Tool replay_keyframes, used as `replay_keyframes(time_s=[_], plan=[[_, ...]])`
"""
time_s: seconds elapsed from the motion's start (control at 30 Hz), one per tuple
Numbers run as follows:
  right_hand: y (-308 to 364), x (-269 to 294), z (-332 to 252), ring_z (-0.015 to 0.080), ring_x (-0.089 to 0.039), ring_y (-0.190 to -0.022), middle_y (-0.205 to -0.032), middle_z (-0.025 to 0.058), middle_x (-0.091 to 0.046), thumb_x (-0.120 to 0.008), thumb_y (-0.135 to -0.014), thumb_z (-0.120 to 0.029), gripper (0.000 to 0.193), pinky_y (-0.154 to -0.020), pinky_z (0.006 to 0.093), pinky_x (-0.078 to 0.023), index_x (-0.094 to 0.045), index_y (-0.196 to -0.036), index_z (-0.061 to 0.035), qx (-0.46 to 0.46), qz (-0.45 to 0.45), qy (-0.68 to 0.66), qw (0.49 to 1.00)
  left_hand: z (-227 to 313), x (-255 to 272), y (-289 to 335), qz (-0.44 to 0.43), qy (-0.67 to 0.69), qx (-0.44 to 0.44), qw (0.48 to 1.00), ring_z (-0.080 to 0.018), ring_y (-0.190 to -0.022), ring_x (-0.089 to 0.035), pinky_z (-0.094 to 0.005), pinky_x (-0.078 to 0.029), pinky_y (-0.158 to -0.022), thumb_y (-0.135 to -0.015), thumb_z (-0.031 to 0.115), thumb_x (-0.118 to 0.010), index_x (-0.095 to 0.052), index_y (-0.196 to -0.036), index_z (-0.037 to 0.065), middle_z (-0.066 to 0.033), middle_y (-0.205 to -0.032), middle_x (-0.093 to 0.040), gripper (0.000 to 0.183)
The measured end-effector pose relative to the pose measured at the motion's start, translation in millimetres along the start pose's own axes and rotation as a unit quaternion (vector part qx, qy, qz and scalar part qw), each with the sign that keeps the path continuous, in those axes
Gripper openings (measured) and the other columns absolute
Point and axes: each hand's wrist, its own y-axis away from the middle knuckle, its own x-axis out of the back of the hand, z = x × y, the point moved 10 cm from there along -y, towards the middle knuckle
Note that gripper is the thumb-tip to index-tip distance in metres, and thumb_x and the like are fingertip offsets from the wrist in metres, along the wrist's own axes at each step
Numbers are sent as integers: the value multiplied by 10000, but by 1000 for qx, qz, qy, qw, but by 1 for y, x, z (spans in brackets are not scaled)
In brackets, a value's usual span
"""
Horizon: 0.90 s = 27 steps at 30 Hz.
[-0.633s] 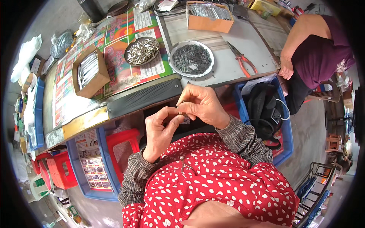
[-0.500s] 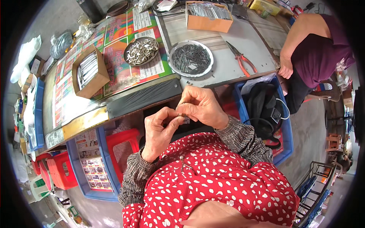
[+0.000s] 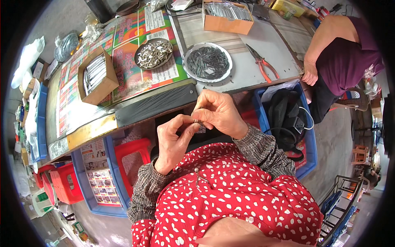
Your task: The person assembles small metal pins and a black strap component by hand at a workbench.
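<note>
My left hand [image 3: 175, 140] and my right hand [image 3: 220, 114] meet fingertip to fingertip in front of the table's near edge. Each is closed in a pinch. Between the tips shows a tiny light-coloured piece [image 3: 196, 121], too small to name. Beyond my hands, on the table, stands a white-rimmed round dish [image 3: 227, 74] of thin dark rods [image 3: 207, 61]. Left of it is a dark round dish [image 3: 140, 66] heaped with small metallic cylinders [image 3: 154, 53]. Red-handled pliers [image 3: 263, 66] lie to the right of the white dish.
A cardboard box [image 3: 105, 88] of slim silvery pieces stands at the left, another cardboard box [image 3: 228, 25] at the back. A blue crate [image 3: 310, 156] with a black bag [image 3: 284, 115] sits right, below the table. A person in a purple top [image 3: 343, 61] sits at the right.
My hands stay pinched together in nearly the same place. Only the fingertips have shifted slightly around the small piece.
</note>
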Motion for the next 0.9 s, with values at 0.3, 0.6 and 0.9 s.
replay_keyframes(time_s=[0.3,0.6,0.9], plan=[[0,3,4,16,-508,-572,-668,-4,-584,-651,-847,-96,195,-465,184,-407,-500,-746,-26,23,60,46,997,22,0,-1,71,-137,-105,982,-208,-545,-555,-282,-431,-516,-702,-27,-705,-571,-763,10,-106,-630,-567,151],[2,1,4,16,-493,-536,-701,10,-587,-651,-836,-69,133,-451,154,-387,-541,-863,1,-42,21,29,998,-12,0,4,16,0,30,999,-51,-634,-530,-193,-437,-581,-833,26,-634,-610,-867,-20,-18,-703,-607,62],[4,17,-2,12,-473,-526,-723,-9,-581,-597,-862,-70,81,-454,157,-375,-592,-880,9,-26,57,55,996,-20,-2,8,-6,39,67,997,-34,-639,-513,-169,-424,-578,-854,62,-630,-634,-927,-21,2,-723,-607,110]])
